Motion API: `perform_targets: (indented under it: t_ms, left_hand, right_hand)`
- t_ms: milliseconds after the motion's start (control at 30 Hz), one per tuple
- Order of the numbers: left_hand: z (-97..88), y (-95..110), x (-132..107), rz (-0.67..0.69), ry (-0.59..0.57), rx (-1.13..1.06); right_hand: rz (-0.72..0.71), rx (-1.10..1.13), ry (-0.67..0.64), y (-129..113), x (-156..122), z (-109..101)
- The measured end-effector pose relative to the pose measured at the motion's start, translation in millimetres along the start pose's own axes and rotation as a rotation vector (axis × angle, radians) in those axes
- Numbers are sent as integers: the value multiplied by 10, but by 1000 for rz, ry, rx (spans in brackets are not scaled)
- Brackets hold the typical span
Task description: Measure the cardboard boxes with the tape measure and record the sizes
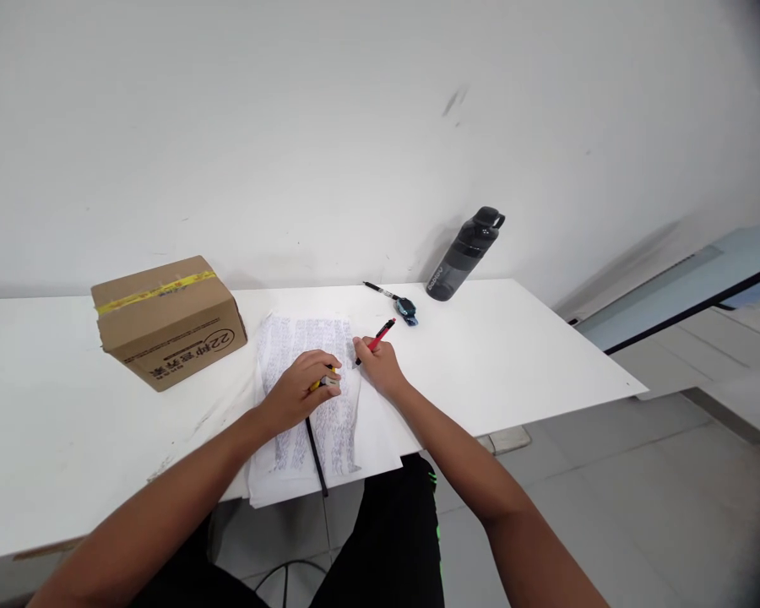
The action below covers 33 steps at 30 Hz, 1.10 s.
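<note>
My right hand (380, 365) is closed around a red and black pen (380, 333), held at a slant with its lower end close to the right side of the written sheet. My left hand (301, 387) rests over the sheet, curled around a small yellow and grey object (324, 382) that looks like a tape measure. The fingers cover most of it. From under that hand a black strap (317, 456) runs down across the paper to the table's front edge. Dense columns of handwriting fill the creased paper sheet (339, 426), which lies on other white sheets (380, 439).
A taped cardboard box (171, 317) stands at the left on the white table (519, 363). Toward the wall lie a black pen (378, 290) and a dark blue watch (405, 309). A dark bottle (462, 257) stands behind them. The table's front edge passes above my legs.
</note>
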<state>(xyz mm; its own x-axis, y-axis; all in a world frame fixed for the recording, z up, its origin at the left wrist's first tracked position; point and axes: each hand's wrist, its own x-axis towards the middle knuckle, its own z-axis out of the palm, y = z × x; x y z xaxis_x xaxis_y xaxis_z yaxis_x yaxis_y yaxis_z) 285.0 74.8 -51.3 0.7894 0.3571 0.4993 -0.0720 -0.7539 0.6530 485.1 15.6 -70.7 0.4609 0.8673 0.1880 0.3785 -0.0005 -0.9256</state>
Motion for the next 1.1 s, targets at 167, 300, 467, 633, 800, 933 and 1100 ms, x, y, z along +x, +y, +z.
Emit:
perform_targets:
  t_ms: [167, 300, 467, 633, 800, 933, 1100]
  left_hand:
    - [-21, 87, -4, -84, 32, -37]
    - [-27, 128, -6, -193, 71, -68]
    - [-22, 108, -25, -300, 120, -156]
    - [-24, 96, -42, -413, 133, -322]
    - [-47, 139, -38, -506, 137, -387]
    - [-57, 162, -23, -542, 156, -427]
    - [-60, 151, -12, -576, 164, -470]
  right_hand:
    - [-15, 25, 6, -3, -14, 21]
    - [23, 26, 81, 5, -11, 22]
    - [-17, 29, -44, 16, -11, 18]
    - [7, 27, 45, 23, -19, 29]
    - [19, 24, 51, 22, -28, 23]
    - [38, 12, 109, 13, -25, 16]
    - [9, 20, 15, 1, -25, 16]
